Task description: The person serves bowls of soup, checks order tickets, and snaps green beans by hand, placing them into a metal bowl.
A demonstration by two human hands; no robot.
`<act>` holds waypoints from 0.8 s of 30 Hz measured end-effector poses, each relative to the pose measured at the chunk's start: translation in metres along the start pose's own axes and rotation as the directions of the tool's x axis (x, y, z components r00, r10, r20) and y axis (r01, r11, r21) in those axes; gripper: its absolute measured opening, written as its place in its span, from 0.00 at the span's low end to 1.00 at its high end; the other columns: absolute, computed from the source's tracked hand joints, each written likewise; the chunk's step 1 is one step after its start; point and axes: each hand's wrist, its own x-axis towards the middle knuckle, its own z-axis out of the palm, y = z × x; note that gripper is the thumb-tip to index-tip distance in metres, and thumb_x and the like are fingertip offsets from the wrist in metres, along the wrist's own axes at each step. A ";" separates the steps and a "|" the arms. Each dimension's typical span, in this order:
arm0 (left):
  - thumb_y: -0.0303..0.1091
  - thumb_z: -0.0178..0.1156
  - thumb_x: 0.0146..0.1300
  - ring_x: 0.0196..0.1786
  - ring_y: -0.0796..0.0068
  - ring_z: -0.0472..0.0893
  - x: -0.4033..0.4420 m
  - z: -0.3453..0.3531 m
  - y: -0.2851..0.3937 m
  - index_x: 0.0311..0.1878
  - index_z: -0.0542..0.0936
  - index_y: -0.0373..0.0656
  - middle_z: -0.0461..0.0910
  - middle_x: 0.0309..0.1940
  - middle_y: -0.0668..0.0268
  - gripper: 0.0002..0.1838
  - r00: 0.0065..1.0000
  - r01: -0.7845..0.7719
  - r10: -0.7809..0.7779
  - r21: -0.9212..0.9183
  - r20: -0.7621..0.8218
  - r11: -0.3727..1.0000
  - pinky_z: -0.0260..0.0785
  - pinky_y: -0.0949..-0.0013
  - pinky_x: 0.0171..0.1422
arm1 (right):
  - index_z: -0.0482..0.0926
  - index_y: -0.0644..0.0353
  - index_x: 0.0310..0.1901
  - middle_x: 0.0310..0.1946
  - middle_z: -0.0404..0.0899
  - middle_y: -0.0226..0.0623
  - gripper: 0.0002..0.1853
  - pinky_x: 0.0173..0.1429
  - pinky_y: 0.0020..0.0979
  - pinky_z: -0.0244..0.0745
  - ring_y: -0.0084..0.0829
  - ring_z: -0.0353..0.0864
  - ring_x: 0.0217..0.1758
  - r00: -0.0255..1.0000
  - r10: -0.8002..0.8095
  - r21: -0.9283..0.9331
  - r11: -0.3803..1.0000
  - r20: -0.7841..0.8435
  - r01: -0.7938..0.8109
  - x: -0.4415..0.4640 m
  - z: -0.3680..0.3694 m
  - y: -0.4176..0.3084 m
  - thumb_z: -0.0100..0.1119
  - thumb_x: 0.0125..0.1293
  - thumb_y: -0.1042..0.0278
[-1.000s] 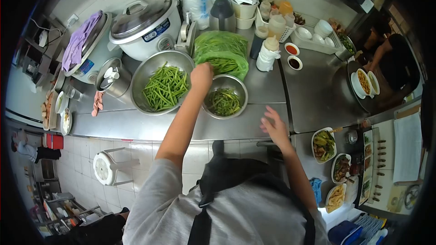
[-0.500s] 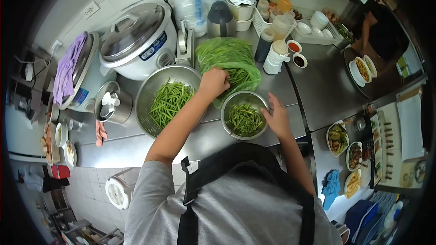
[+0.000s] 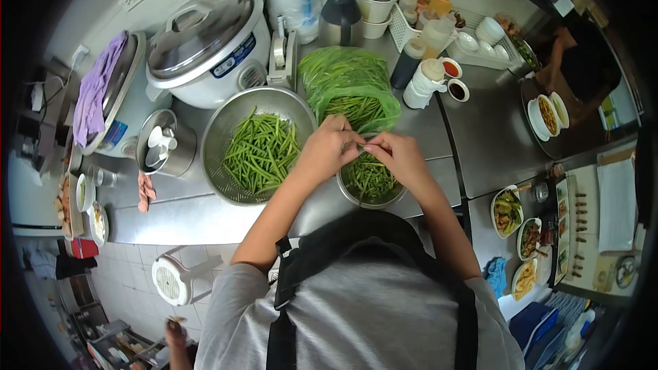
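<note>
Head: both hands [image 3: 329, 149] [image 3: 403, 159] in close pinch

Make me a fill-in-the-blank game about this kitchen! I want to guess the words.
1. The left hand and right hand meet over the small metal bowl of green ____.
2. The plastic bag behind that bowl is coloured ____.
3. The cloth draped over the far-left cooker is coloured ____.
4. The white stool stands on the tiled ____.

Missing words: beans; green; purple; floor.
</note>
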 end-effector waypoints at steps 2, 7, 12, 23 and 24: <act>0.27 0.65 0.48 0.42 0.62 0.74 -0.011 0.007 0.002 0.36 0.87 0.45 0.73 0.32 0.63 0.09 0.999 0.041 -0.042 -0.033 -0.034 0.999 0.70 0.61 0.47 | 0.81 0.64 0.36 0.25 0.82 0.43 0.11 0.31 0.34 0.72 0.35 0.80 0.24 0.993 0.069 -0.112 0.992 0.091 -0.059 -0.005 -0.007 -0.011 0.66 0.62 0.63; 0.26 0.65 0.50 0.42 0.61 0.74 -0.034 0.020 0.006 0.39 0.87 0.44 0.75 0.31 0.63 0.11 0.984 0.136 -0.145 -0.084 -0.108 0.987 0.70 0.60 0.48 | 0.80 0.64 0.33 0.20 0.78 0.33 0.12 0.29 0.29 0.69 0.24 0.75 0.22 0.998 0.052 0.116 0.992 0.044 -0.057 -0.020 0.010 0.005 0.63 0.65 0.62; 0.26 0.63 0.58 0.35 0.75 0.77 -0.049 0.033 0.010 0.44 0.85 0.40 0.80 0.33 0.66 0.11 0.945 0.303 -0.325 -0.434 0.023 0.849 0.68 0.72 0.43 | 0.78 0.63 0.38 0.24 0.74 0.27 0.12 0.35 0.24 0.69 0.19 0.71 0.26 0.970 0.244 0.761 0.624 0.023 -0.175 -0.032 0.023 0.010 0.57 0.70 0.61; 0.34 0.59 0.68 0.40 0.87 0.77 -0.050 0.038 0.008 0.57 0.79 0.38 0.84 0.40 0.69 0.17 0.872 0.405 -0.431 -0.836 0.231 0.371 0.66 0.80 0.43 | 0.76 0.63 0.42 0.25 0.70 0.27 0.18 0.34 0.22 0.67 0.19 0.68 0.27 0.886 0.157 0.684 0.581 0.437 -0.440 -0.058 0.032 0.008 0.42 0.76 0.57; 0.34 0.59 0.68 0.40 0.87 0.77 -0.051 0.038 0.008 0.56 0.79 0.37 0.84 0.40 0.69 0.16 0.873 0.404 -0.426 -0.844 0.239 0.354 0.67 0.79 0.44 | 0.76 0.63 0.41 0.24 0.69 0.26 0.18 0.32 0.22 0.65 0.19 0.67 0.25 0.882 0.131 0.650 0.628 0.453 -0.428 -0.059 0.032 0.009 0.42 0.76 0.58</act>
